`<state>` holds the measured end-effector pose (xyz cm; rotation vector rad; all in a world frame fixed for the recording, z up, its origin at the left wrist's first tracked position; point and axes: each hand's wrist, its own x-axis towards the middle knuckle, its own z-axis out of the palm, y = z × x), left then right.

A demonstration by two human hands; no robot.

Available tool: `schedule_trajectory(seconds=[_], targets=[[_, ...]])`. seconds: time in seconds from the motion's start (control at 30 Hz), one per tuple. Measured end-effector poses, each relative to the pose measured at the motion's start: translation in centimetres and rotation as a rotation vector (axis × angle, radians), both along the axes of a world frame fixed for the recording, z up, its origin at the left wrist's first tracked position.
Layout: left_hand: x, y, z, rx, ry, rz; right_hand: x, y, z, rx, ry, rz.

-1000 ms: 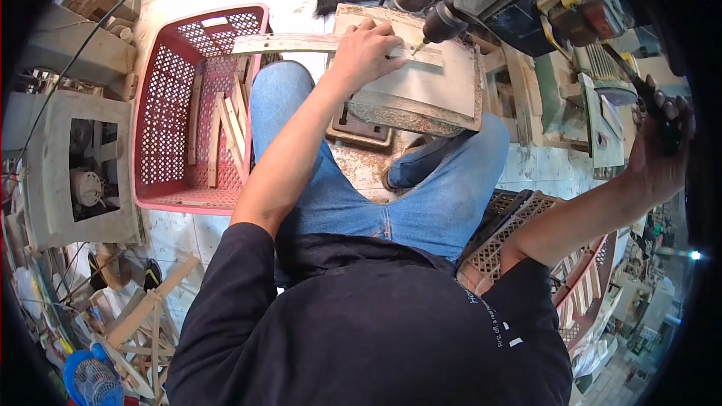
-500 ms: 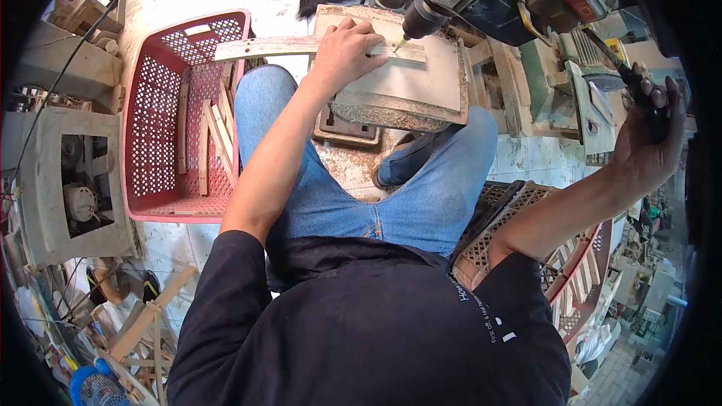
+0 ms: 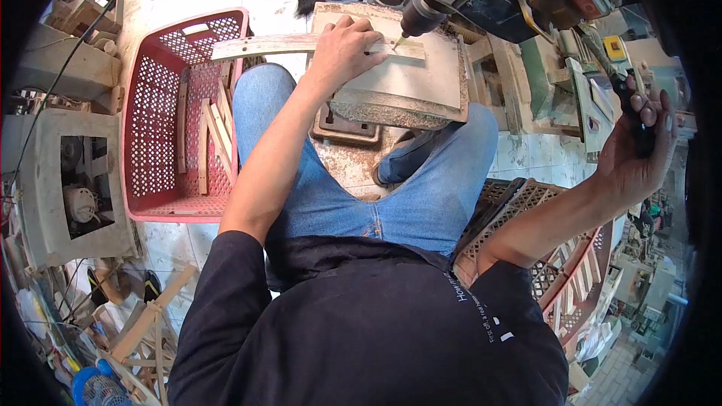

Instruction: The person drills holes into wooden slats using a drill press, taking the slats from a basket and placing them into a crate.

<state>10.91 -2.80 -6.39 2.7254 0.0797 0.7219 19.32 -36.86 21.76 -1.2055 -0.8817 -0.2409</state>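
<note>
Holding a long wooden strip [image 3: 282, 45] flat, the person's left hand [image 3: 344, 53] has its fingers bent and drawn in over the wood, with little gap between them. From where I stand, the strip lies across the board-covered tabletop [image 3: 406, 94], its left end jutting past the edge toward a red crate [image 3: 150, 143]. Just beside that hand, a drill chuck [image 3: 421, 16] points a slim bit [image 3: 400, 42] down at the strip; whether the tip is touching, I cannot tell. Out to the side, the right hand [image 3: 638, 156] is raised, fingers wrapped closely round a black handle [image 3: 623, 89]. Several loose sticks [image 3: 216, 135] lie inside the crate, near the person's left knee [image 3: 263, 94].
</note>
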Motion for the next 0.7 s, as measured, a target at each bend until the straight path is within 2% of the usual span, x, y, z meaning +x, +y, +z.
schedule_trajectory(seconds=[0.1,0.7], targets=[[0.3,-0.1,-0.4,0.018,-0.068,0.023,-0.2,0.1,-0.4,0.014,-0.012,-0.037],[0.1,0.0,0.0,-0.021,0.009,0.005,-0.8,0.3,-1.4,0.009,-0.021,-0.072]])
